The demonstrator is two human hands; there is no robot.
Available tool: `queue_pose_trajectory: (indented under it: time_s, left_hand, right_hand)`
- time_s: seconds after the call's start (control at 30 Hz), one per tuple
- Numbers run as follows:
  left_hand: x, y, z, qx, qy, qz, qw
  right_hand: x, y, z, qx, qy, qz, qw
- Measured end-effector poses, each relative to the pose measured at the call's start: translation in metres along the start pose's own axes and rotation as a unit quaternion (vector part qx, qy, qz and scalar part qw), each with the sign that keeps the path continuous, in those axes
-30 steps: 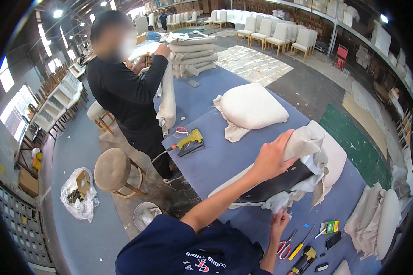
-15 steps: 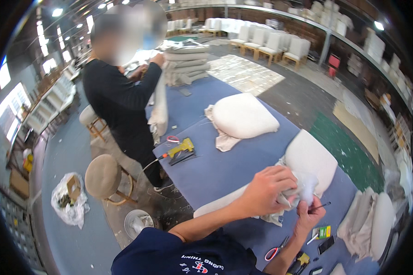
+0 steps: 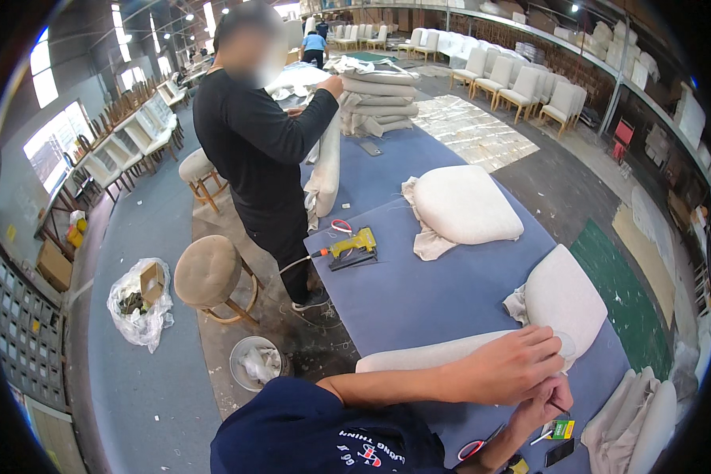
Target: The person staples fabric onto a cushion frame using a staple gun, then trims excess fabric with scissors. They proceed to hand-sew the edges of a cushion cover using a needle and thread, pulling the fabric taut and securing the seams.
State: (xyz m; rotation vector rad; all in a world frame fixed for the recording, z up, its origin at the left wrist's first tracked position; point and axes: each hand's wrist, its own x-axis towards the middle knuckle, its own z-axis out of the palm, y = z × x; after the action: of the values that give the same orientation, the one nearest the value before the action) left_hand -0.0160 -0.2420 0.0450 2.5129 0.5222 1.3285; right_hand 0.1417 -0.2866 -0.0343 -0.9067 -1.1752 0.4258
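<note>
"Where are the worker's hands?"

"Left hand (image 3: 507, 367) and right hand (image 3: 539, 404) meet low over the table (image 3: 403, 296), the left forearm crossing above a long pad (image 3: 430, 355) that reaches inward from the left edge."

"Why so close together?"

"Probably so one can steady while the other manages a thin rod (image 3: 559, 408). A rounded cushion (image 3: 565, 292) lies toward the right edge, likely for easy reach; a staple gun (image 3: 359, 241) sits by the left edge, perhaps because its hose (image 3: 299, 261) drops off there."

"And the fingers?"

"The right ones are clamped on the rod, its dark tip showing. The left ones curl beside a pale scrap (image 3: 566, 344); their tips are hidden, so whether they grip it, I cannot tell."
</note>
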Motion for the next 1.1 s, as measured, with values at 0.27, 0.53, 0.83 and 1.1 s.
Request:
queue_pose_trajectory:
  time_s: [0.27,0.53,0.83,1.1]
  left_hand:
    - [0.003,0.002,-0.027,0.011,-0.04,-0.015,0.999]
    - [-0.004,-0.007,-0.012,-0.054,-0.008,0.037,0.998]
    - [-0.013,-0.016,-0.032,-0.129,-0.071,-0.003,0.989]
    - [-0.01,-0.016,-0.021,-0.03,-0.01,0.056,0.998]
  right_hand:
    - [-0.008,0.01,0.017,0.081,0.117,-0.036,0.989]
    - [0.003,-0.018,0.024,0.064,0.109,0.043,0.991]
    - [0.051,-0.002,-0.068,0.276,0.26,0.014,0.925]
    - [0.007,0.017,-0.006,0.185,0.157,0.155,0.958]
